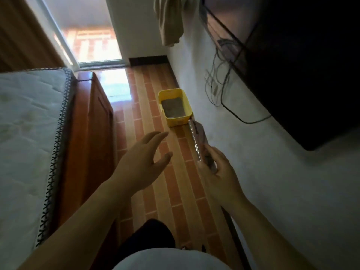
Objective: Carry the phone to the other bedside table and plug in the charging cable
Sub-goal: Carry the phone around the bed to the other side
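Observation:
My right hand (218, 170) grips the phone (197, 138) by its lower end; the phone has a clear case with a pinkish pattern and points away from me, edge-on, close to the white wall. My left hand (145, 158) floats beside it over the tiled floor, fingers spread, holding nothing. No bedside table or charging cable for the phone is visible.
A bed with a bare quilted mattress (25, 133) on a wooden frame (91, 133) lies to the left. A yellow bin (175, 108) stands on the tiled aisle by the wall. A wall-mounted television (302, 65) with dangling cables (220, 84) hangs on the right. A glass door (93, 36) is ahead.

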### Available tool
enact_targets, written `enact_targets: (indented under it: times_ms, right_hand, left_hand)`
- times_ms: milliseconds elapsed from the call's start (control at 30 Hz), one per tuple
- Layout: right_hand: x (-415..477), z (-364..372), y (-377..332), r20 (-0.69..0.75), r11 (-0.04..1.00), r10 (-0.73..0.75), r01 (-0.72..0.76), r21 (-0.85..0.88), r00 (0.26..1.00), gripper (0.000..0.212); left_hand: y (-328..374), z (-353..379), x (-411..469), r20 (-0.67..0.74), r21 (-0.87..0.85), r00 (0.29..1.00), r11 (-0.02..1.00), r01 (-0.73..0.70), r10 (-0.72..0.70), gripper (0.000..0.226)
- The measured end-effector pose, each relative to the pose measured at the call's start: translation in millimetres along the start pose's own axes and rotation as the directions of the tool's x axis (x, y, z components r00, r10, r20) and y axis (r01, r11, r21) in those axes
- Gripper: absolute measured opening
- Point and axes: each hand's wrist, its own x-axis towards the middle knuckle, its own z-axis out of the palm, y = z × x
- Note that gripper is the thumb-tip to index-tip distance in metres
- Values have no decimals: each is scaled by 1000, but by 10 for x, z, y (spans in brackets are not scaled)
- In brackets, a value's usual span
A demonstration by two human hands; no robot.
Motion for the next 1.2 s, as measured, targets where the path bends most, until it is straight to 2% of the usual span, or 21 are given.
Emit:
enact_targets:
  times_ms: [133,267,533,633,800,1000,1200]
  right_hand:
    - [893,280,-157,84,997,-69,67,27,994,40]
    - [1888,608,-368,133,989,-120,106,105,984,37]
    - [3833,1149,-885,143,986,-151,140,87,978,37]
    - [4442,1333,-990,133,991,-127,121,51,983,43]
    - [5561,1685,-1075,137,991,-135,131,37,981,36]
    - [7333,2183,-1194,216,987,-164,159,38,962,44]
    - [8955,2573,-1519,354,981,-192,194,30,915,50]
  left_hand:
    - [-487,-180,606,-62,-31,994,996,87,-89,60]
    - [-1022,-435,1388,-103,-36,988,993,111,-114,59]
    - [-1969,-1248,3043,-149,11,983,993,115,-112,57]
    - [-2271,-1450,3574,-140,3,982,992,125,-124,56]
    - [-2856,-1702,4525,-120,-14,980,988,155,-155,56]
    - [-3688,-2054,5956,-176,-24,955,971,238,-238,56]
    - [-4370,-2518,7110,-255,-6,914,946,325,-315,55]
